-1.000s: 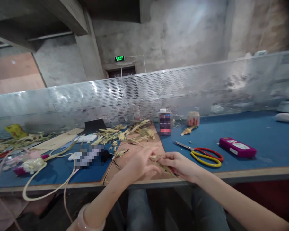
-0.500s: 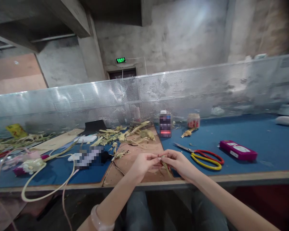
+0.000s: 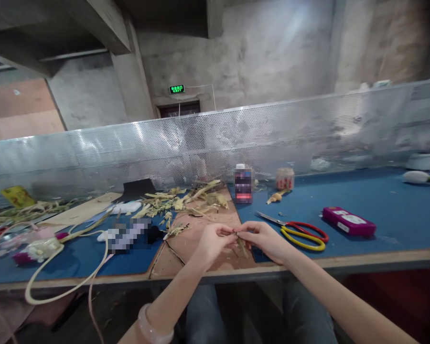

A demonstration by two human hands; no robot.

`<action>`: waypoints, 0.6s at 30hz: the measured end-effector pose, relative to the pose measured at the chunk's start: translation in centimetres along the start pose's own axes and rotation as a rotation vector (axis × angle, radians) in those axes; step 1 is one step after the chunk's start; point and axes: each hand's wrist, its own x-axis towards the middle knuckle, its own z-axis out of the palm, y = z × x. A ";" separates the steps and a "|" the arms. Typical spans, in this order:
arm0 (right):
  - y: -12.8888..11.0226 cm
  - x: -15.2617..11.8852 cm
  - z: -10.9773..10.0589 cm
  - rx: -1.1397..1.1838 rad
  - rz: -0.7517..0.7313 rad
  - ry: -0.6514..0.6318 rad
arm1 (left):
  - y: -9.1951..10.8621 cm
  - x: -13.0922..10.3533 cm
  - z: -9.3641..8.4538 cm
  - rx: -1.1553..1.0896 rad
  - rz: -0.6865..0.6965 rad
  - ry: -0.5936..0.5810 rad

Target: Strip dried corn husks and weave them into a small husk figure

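Note:
Close together over the front part of a brown board (image 3: 197, 263), my left hand (image 3: 214, 242) and my right hand (image 3: 265, 240) meet fingertip to fingertip. Both are closed in a pinch on a thin, yellowish-green dried leaf strip (image 3: 241, 246), whose loose end hangs below the fingers. The exact pinch point is partly hidden by the fingers. Just right of my right hand lie scissors (image 3: 305, 237) with one red and one yellow handle, blades partly apart. Behind the hands, pale dried leaf scraps (image 3: 204, 197) are heaped on the board.
At the back stand a white-capped bottle (image 3: 243, 185), blurred in part, and a clear jar (image 3: 285, 179). A purple box (image 3: 348, 221) lies right of the scissors. Looped cream cable (image 3: 62, 297) hangs over the table's left front edge. A perforated metal partition (image 3: 146, 143) runs behind.
The view has shifted slightly, so things on the table appear a little further left. Both hands keep their pinch on the leaf strip, with only slight finger movement.

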 end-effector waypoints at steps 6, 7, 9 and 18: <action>0.4 0.0 0.1 -0.004 -0.038 0.060 | -0.5 0.1 0.4 -0.006 0.031 0.100; 0.3 0.0 0.2 -0.023 -0.055 0.083 | -0.7 0.0 0.6 -0.006 0.041 0.078; 0.2 -0.2 0.2 -0.063 -0.084 0.141 | -1.1 -0.1 0.9 -0.010 0.050 -0.003; 0.7 -0.3 0.3 -0.146 -0.155 0.182 | -2.1 -0.3 1.1 -0.122 -0.057 -0.021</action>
